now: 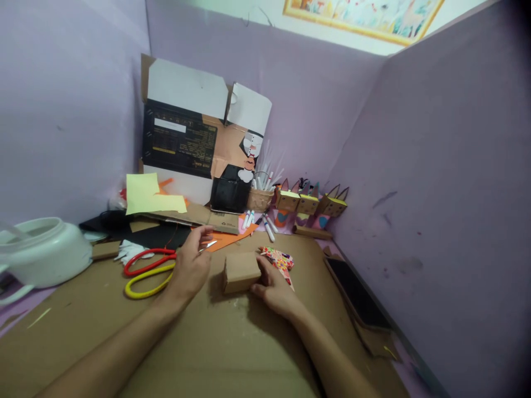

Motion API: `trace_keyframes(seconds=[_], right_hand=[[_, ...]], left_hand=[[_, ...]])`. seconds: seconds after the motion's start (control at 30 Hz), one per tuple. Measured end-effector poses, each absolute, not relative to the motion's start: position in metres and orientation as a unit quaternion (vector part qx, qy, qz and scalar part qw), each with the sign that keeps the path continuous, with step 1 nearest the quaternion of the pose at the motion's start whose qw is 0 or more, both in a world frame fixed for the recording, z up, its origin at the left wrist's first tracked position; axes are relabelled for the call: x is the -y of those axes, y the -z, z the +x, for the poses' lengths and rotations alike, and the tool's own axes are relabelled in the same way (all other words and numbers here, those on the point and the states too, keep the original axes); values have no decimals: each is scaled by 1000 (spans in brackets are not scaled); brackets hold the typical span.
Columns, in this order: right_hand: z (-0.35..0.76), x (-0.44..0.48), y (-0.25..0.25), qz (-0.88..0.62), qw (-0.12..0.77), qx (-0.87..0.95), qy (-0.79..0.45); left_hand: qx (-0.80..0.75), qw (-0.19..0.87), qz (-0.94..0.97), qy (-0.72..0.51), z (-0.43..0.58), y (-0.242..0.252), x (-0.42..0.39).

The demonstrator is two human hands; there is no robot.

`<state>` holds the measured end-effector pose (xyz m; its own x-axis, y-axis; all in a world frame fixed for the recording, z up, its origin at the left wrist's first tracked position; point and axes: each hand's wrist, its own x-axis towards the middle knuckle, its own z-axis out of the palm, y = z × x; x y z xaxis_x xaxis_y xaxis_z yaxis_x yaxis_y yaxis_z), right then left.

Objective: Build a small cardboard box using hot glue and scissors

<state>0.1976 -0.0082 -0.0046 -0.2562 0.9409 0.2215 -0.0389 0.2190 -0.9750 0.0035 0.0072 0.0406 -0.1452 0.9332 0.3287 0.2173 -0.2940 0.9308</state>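
Observation:
A small closed cardboard box (241,272) sits on the brown cardboard work surface (224,348). My right hand (274,287) holds its right side, thumb at the near corner and fingers behind. My left hand (191,264) hovers left of the box, thumb and fingers apart, with no contact with the box. Partly hidden behind that hand is a pair of scissors (149,276) with one red and one yellow handle; a bit of blade shows beyond the fingers. Just past my right hand lies a colourful patterned thing (280,260), shaped somewhat like a glue gun.
Behind are orange paper (232,239), loose markers (269,228), a basket of white sticks (261,199) and several eared cardboard figures (308,203). A white pot (50,254) stands left. A dark tablet-like slab (359,293) lies along the right wall. An unfolded printed carton (182,138) leans at the back.

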Motion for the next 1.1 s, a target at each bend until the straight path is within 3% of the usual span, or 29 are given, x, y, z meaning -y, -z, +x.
trace_keyframes(seconds=[0.1, 0.3, 0.53, 0.83, 1.1], right_hand=[[199, 12, 2, -373, 518, 587, -498], [196, 11, -5, -404, 618, 492, -462], [172, 19, 2, -468, 520, 581, -416], [172, 31, -6, -478, 493, 582, -436], [161, 48, -1, -593, 473, 607, -235]], left_hand=[[-508, 439, 460, -581, 6, -39, -12], [-485, 506, 399, -591, 23, -26, 1], [-454, 517, 495, -530, 53, -15, 9], [-450, 560, 450, -531, 44, -14, 7], [-478, 596, 433, -478, 28, -26, 19]])
